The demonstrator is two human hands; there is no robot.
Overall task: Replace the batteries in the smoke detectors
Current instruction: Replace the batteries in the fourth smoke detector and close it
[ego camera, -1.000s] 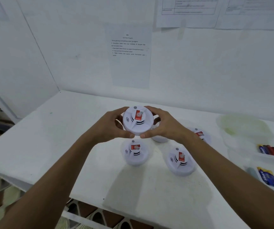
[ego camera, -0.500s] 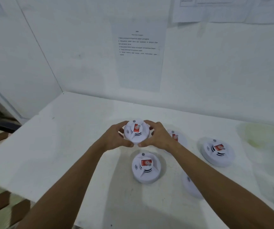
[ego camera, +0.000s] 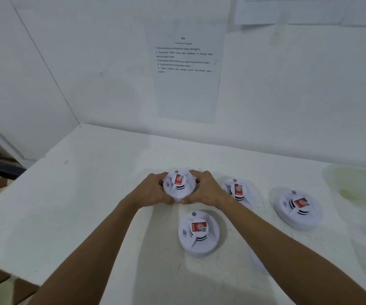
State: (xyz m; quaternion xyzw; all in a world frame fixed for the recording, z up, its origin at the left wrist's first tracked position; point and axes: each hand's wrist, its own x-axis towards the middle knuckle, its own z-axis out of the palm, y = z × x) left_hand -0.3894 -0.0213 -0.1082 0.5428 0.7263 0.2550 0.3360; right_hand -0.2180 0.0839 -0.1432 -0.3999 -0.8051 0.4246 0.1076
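A round white smoke detector (ego camera: pixel 178 185) with a red label sits low over the white table (ego camera: pixel 78 194), face up, gripped between both hands. My left hand (ego camera: pixel 153 191) wraps its left rim and my right hand (ego camera: pixel 204 190) its right rim. Three more white detectors lie face up on the table: one in front (ego camera: pixel 198 233), one just right of my right hand (ego camera: pixel 238 191), one farther right (ego camera: pixel 297 208). A further one (ego camera: pixel 258 261) is mostly hidden under my right forearm.
A sheet of printed instructions (ego camera: pixel 184 69) is taped to the white wall behind the table. A translucent plastic container (ego camera: pixel 358 188) stands blurred at the far right. The table's left edge (ego camera: pixel 5 190) drops to a patterned floor.
Both hands have carried the detector away from me and down toward the table, to the back of the group. The view has swung left, so the battery trays are out of frame.
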